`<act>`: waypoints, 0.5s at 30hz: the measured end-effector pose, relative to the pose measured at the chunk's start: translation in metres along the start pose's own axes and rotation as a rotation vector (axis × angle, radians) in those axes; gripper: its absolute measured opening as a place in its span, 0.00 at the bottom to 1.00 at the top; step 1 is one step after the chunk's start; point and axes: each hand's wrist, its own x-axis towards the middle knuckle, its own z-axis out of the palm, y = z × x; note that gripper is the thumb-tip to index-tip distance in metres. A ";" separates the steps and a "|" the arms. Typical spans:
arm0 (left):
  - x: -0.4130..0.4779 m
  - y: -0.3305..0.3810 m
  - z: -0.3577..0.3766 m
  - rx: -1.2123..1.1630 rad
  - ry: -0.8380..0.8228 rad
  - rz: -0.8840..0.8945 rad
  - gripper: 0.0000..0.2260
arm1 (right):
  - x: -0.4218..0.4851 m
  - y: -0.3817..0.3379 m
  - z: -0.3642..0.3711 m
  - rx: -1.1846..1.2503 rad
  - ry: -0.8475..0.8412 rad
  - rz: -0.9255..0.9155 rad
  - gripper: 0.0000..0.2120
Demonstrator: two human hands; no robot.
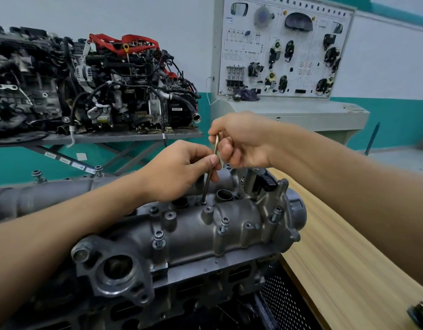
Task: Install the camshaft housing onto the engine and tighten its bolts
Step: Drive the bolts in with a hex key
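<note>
The camshaft housing [201, 236] sits on the cylinder head [205, 279], beside a wooden bench [336, 246], with several bolts [158, 235] standing raised along its near edge. An L-shaped key [208, 184] stands almost upright, its tip in a bolt between the housing's round openings. The left hand [179, 170] pinches the shaft and the right hand [241, 139] grips the bent top

The left hand [181, 170] and right hand [243, 139] hold a near-upright key [206, 186], seemingly seated in a housing bolt [203, 202].
</note>
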 end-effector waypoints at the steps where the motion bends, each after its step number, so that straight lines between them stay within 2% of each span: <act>1: 0.000 0.000 0.000 0.005 0.000 0.003 0.15 | -0.002 0.000 -0.001 0.092 -0.024 0.028 0.12; 3: -0.001 0.000 -0.001 0.020 -0.002 0.009 0.15 | -0.003 0.001 0.000 0.239 -0.028 0.044 0.13; 6: -0.002 0.000 -0.002 0.041 -0.005 0.017 0.15 | -0.002 0.008 0.006 0.357 0.011 -0.027 0.14; 9: -0.003 0.001 -0.002 0.050 -0.013 0.009 0.14 | -0.004 0.016 0.010 0.286 0.039 -0.123 0.12; 10: -0.003 0.000 -0.001 0.048 -0.015 0.001 0.14 | -0.005 0.017 0.009 0.145 0.055 -0.167 0.11; 12: -0.003 -0.001 -0.002 0.043 -0.009 -0.013 0.12 | -0.005 0.018 -0.003 -0.343 0.136 -0.358 0.12; 14: -0.003 -0.001 -0.003 0.037 -0.006 -0.021 0.12 | -0.004 0.016 -0.021 -0.885 0.200 -0.735 0.13; 15: -0.003 -0.001 -0.003 0.033 -0.009 -0.020 0.12 | -0.002 0.015 -0.028 -1.047 0.169 -0.898 0.13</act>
